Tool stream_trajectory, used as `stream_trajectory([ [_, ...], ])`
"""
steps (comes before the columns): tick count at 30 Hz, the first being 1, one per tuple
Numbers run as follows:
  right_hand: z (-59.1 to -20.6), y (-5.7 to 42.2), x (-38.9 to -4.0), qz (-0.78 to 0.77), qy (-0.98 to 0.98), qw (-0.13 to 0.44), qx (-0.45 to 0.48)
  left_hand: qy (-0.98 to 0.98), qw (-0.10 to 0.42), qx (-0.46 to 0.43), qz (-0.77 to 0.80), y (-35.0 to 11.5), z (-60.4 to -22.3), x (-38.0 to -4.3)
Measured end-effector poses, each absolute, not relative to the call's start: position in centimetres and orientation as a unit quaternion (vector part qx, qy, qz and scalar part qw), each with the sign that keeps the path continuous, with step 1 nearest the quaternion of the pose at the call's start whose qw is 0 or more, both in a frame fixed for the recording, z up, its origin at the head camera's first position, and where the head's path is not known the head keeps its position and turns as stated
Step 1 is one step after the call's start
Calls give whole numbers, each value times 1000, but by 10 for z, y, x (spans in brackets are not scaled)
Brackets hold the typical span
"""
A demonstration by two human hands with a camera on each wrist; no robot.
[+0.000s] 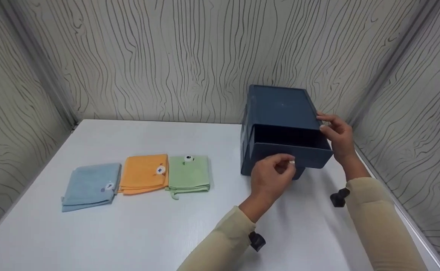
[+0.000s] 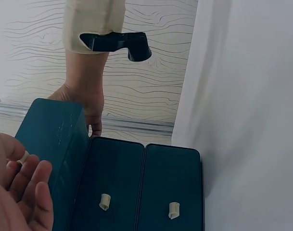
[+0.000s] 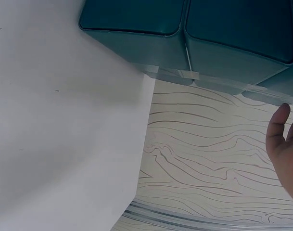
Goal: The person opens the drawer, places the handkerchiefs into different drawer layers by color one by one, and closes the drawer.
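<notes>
Working over a white table (image 1: 129,233) before wood-grain panels (image 1: 159,60). Pinching the cream pull tab (image 1: 292,162) of the extended top drawer (image 1: 313,156) with the left hand (image 1: 269,177), right of frame centre; touching the dark-blue cabinet (image 1: 284,107) with the right hand's (image 1: 340,139) relaxed fingers. Perhaps risking tipping the cabinet by overpulling against so light a brace.

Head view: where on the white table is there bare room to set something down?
Bare: behind the blue cloth, orange cloth and green cloth, up to the back wall; narrowly, between green cloth and drawer unit; in front of the cloths, left of the left sleeve. Crowded: around the unit, between its open drawer, left hand and right hand.
</notes>
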State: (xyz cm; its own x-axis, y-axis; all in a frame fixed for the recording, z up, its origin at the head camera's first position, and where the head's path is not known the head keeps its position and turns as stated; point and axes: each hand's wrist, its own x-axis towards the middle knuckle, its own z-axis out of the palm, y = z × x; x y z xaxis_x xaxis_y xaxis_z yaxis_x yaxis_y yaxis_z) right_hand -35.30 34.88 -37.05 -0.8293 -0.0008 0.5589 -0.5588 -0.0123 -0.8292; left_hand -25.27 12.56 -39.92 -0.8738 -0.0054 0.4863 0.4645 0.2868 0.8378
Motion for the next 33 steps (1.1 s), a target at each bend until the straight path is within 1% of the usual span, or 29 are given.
stream_trajectory([
  [7,-370,351,-354,685,-671,190,212,-773,205,-164,-578,123,-401,-245],
  [13,-369,351,-353,681,-677,190,205,-775,209,-175,-570,121,-402,-239],
  [19,-370,350,-353,681,-676,196,203,-788,235,-194,-535,120,-403,-234],
  [26,-373,348,-355,698,-656,207,200,-805,278,-220,-476,116,-404,-228],
  [33,-373,346,-356,691,-667,218,175,-807,266,-240,-468,112,-403,-221],
])
